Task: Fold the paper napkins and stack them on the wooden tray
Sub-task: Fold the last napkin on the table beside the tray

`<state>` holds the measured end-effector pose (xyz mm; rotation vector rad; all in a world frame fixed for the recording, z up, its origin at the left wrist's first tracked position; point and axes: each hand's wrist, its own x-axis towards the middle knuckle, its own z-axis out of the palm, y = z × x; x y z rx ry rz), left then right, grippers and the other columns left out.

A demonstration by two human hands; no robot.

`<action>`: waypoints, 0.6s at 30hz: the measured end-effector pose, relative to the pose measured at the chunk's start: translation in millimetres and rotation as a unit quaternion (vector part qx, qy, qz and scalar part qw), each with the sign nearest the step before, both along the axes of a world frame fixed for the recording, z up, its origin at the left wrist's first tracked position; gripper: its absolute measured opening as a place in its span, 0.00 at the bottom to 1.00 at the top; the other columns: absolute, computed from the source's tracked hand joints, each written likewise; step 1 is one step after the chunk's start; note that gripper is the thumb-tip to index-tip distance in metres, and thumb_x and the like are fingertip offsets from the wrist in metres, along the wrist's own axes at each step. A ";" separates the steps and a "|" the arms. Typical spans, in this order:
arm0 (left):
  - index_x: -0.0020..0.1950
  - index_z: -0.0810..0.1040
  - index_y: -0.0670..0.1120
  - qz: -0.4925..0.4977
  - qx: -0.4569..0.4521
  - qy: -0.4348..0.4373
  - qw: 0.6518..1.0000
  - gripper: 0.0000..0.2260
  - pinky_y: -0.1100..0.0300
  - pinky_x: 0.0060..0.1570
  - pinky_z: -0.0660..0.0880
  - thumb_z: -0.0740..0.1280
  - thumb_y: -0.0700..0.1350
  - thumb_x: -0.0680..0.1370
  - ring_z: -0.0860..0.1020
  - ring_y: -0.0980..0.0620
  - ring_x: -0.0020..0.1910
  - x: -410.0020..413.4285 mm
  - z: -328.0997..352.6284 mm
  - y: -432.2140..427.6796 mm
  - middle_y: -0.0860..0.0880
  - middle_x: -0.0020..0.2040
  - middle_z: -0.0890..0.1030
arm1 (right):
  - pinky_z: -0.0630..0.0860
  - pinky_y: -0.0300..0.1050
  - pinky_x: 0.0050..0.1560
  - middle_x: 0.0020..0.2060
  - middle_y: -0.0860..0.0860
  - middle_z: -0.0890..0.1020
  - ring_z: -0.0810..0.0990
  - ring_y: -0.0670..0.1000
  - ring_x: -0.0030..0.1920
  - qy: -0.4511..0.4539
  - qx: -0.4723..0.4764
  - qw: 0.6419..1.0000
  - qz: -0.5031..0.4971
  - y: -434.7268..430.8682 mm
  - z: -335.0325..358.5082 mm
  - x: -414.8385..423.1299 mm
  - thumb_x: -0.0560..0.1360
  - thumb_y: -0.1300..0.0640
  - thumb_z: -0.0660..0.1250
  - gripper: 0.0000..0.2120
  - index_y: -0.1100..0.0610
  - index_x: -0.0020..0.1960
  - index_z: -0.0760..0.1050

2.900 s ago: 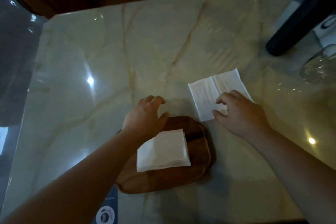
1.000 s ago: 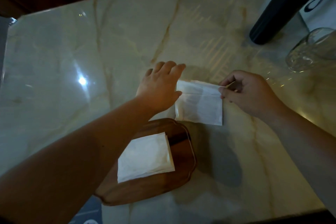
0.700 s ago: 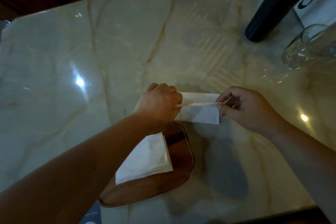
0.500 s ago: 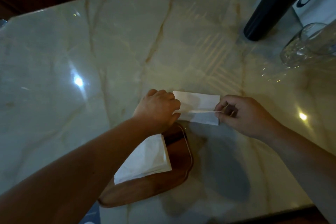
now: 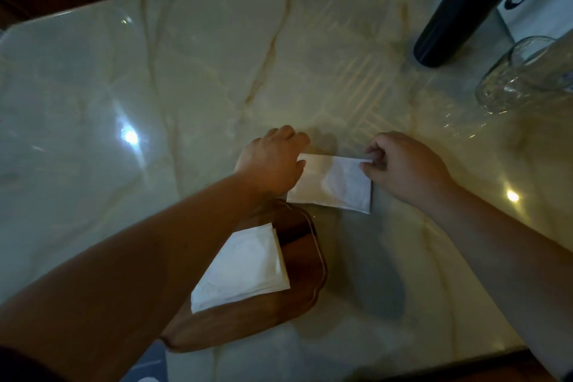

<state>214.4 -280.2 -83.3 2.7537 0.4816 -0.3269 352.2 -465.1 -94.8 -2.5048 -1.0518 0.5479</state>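
Beside the wooden tray (image 5: 297,257), the left hand (image 5: 269,164) presses flat and the right hand (image 5: 406,167) pinches a corner of the napkin (image 5: 333,184), apparently light, limp, tear-prone paper best held at its edges.

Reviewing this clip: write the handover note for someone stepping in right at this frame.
Left hand presses on the left end of the napkin being folded; right hand pinches its far right corner. The napkin lies on the marble table, just beyond the wooden tray.
Done: a stack of folded napkins sits on the tray.
Left: finish this fold, place it on the stack.
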 end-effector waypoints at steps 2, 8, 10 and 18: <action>0.67 0.69 0.50 -0.006 0.011 -0.005 1.000 0.18 0.48 0.55 0.75 0.64 0.49 0.77 0.73 0.46 0.60 2.6 -2.0 0.7 0.46 0.62 0.73 | 0.76 0.50 0.46 0.45 0.50 0.77 0.78 0.52 0.46 -0.001 -0.019 1.000 0.001 3.1 -1.6 -0.2 0.70 0.48 0.70 0.11 0.53 0.48 0.76; 0.60 0.73 0.49 -0.020 0.037 -0.002 0.999 0.12 0.51 0.49 0.76 0.65 0.48 0.77 0.73 0.46 0.54 7.1 -3.0 -0.1 0.45 0.57 0.72 | 0.72 0.46 0.41 0.44 0.52 0.77 0.78 0.55 0.45 -0.011 -0.008 1.000 0.004 3.4 -4.9 -3.4 0.70 0.53 0.70 0.05 0.54 0.42 0.78; 0.56 0.76 0.49 -0.009 0.033 0.000 0.999 0.09 0.53 0.48 0.76 0.65 0.47 0.77 0.74 0.47 0.53 8.6 -2.4 -0.5 0.46 0.54 0.74 | 0.68 0.44 0.40 0.41 0.50 0.76 0.78 0.55 0.44 -0.004 0.015 1.000 0.006 1.4 -3.5 -4.3 0.70 0.54 0.71 0.05 0.55 0.41 0.78; 0.41 0.76 0.51 0.207 -0.249 -0.073 0.943 0.05 0.64 0.36 0.75 0.68 0.42 0.75 0.78 0.53 0.38 -18.8 30.8 -1.0 0.54 0.38 0.78 | 0.74 0.42 0.37 0.33 0.49 0.82 0.79 0.47 0.34 0.211 0.208 0.950 -0.102 -1.9 29.7 -22.5 0.71 0.57 0.72 0.05 0.52 0.39 0.76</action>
